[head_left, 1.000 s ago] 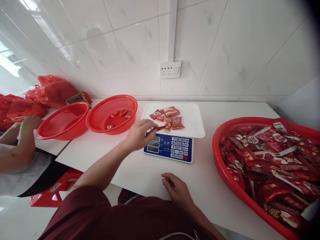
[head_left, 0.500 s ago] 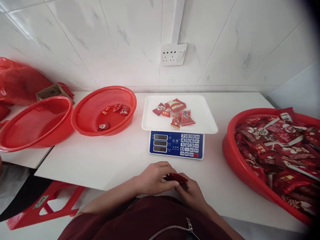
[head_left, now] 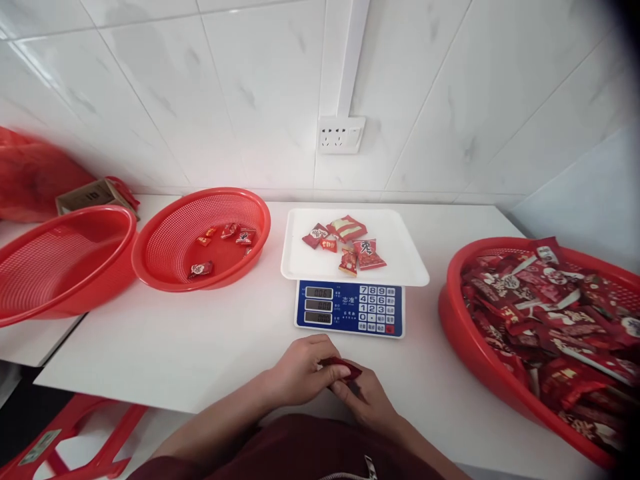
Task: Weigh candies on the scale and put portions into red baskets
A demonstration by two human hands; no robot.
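Note:
My left hand (head_left: 300, 370) and my right hand (head_left: 367, 400) meet near the table's front edge, both closed on a small dark red packet (head_left: 344, 368) held between the fingers. Just beyond them stands a blue electronic scale (head_left: 349, 308) whose white tray (head_left: 400, 257) carries several red candy packets (head_left: 345, 243). A red mesh basket (head_left: 165, 233) to the left of the scale holds several small red candies (head_left: 223, 240). At the right, a big red basket (head_left: 465, 347) is heaped with red packets (head_left: 555, 313).
Another red basket (head_left: 60, 267) sits at far left on a neighbouring table, with a cardboard box (head_left: 87, 195) and red plastic bags (head_left: 30, 177) behind it. A wall socket (head_left: 341, 135) is above the scale. A red stool (head_left: 75, 443) stands under the table.
My left hand left the scale tray with a red packet and came back to the front edge, where both hands now hold it. The view shifted, and the other person at left dropped out.

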